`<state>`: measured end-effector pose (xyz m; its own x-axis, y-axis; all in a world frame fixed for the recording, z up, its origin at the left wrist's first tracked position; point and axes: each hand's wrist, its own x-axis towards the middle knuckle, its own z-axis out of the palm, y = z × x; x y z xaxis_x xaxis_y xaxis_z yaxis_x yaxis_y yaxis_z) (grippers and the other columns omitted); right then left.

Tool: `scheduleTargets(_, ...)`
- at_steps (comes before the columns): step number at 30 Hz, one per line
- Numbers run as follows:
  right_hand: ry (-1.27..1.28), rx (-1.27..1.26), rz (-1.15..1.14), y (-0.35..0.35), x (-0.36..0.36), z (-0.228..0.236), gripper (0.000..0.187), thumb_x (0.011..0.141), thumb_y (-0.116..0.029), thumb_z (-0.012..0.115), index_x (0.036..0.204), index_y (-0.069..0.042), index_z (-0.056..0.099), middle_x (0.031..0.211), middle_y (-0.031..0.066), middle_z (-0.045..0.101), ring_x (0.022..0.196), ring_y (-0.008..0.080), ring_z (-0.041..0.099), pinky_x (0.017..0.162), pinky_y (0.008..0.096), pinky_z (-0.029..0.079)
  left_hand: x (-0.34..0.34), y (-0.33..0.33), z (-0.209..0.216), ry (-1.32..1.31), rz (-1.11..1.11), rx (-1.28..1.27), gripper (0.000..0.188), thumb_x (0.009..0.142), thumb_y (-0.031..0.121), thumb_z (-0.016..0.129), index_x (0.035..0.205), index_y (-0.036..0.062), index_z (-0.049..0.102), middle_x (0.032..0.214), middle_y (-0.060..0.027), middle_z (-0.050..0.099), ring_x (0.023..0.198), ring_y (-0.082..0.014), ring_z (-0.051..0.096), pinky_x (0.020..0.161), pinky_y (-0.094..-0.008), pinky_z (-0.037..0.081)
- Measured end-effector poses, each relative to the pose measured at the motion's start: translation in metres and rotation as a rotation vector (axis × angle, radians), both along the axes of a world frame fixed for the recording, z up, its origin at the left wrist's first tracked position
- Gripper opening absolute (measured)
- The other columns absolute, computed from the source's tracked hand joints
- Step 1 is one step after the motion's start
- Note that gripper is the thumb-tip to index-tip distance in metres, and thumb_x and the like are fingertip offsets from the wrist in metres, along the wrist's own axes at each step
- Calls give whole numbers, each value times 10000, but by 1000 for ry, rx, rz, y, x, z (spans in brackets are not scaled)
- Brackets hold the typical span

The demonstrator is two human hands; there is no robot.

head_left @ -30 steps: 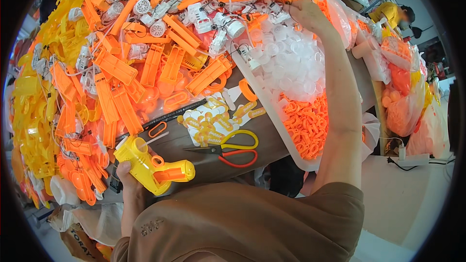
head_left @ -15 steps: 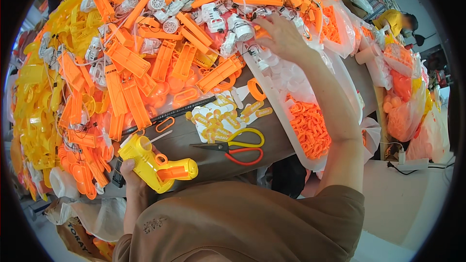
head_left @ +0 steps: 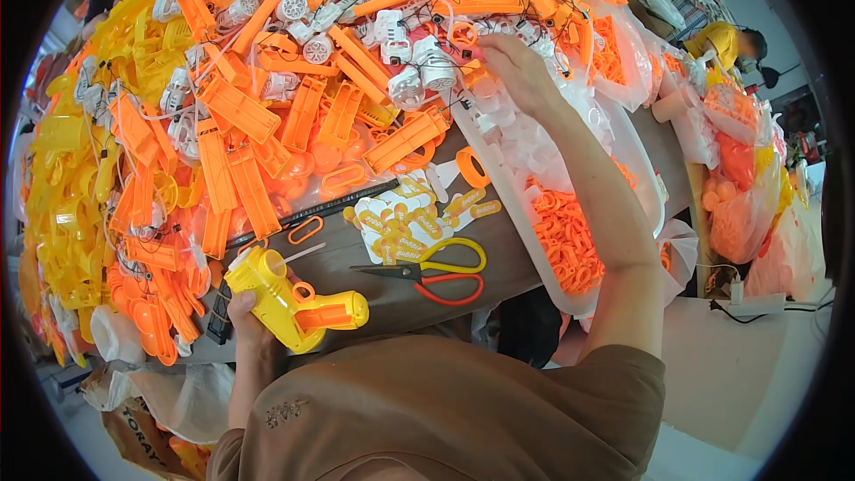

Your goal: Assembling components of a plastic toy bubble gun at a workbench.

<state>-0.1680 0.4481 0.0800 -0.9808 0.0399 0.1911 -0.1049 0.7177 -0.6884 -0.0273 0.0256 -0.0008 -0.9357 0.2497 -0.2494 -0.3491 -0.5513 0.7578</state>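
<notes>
While the left hand [head_left: 249, 316] grasps the yellow gun [head_left: 272, 294] at the table's near edge, low in the head view, the right hand [head_left: 524, 80] is well apart from it, far up and to the right, at the border of the heap. The gun's thick body slants from upper left to lower right, its round end toward the heap; its handle juts off to the right, with an orange case [head_left: 328, 316] set along it and an orange loop [head_left: 304, 291] beside the body. The left thumb lies along the body's outer side, so the handle sticks out free on the side facing away from that hand.

Just left of the right fingertips sit a white unit [head_left: 435, 64] and an orange ring [head_left: 464, 34]; of the two hands, the right is by far the nearer to both. Its fingers are bent and point left, toward the unit. Whether they pinch anything I cannot tell, since the parts crowd together there and the hand hides some of them.

The right forearm crosses above the tub [head_left: 577, 305], over cups [head_left: 536, 151] and orange clips [head_left: 563, 227]. Scissors [head_left: 408, 273] and labels [head_left: 392, 230] lie between gun and tub.
</notes>
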Motion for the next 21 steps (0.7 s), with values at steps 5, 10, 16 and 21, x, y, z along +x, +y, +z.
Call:
scheduleTargets(5, 332, 640, 47, 14, -26, -15, 283, 798, -199, 554, 1036, -47, 578, 980, 188, 494, 880, 330, 519, 794, 396, 428, -1, 0, -5, -10, 9, 31, 677, 586, 296, 628, 1164, -2, 438, 901, -178, 580, 758, -296, 614, 660, -378, 539)
scheduleTargets(10, 209, 510, -171, -16, -32, -23, 274, 800, -254, 579, 1011, -82, 612, 957, 225, 463, 860, 364, 515, 782, 405, 427, 1, 6, -5, -42, 24, 48, 624, 587, 258, 611, 1127, -17, 463, 907, -186, 587, 775, -299, 612, 689, -389, 533)
scheduleTargets(16, 93, 313, -248, -42, -23, -9, 299, 819, -231, 560, 1075, -82, 601, 978, 252, 440, 886, 389, 515, 786, 423, 427, -2, 8, -9, -54, -8, 77, 602, 589, 239, 602, 1114, -25, 469, 903, -193, 586, 785, -303, 610, 698, -392, 529)
scheduleTargets(21, 145, 499, -325, -56, -24, -16, 283, 810, -132, 544, 1079, -45, 566, 988, 250, 437, 859, 407, 551, 755, 454, 451, -3, 12, -14, -75, 18, 93, 629, 583, 224, 617, 1142, -11, 448, 907, -198, 580, 779, -317, 607, 698, -398, 527)
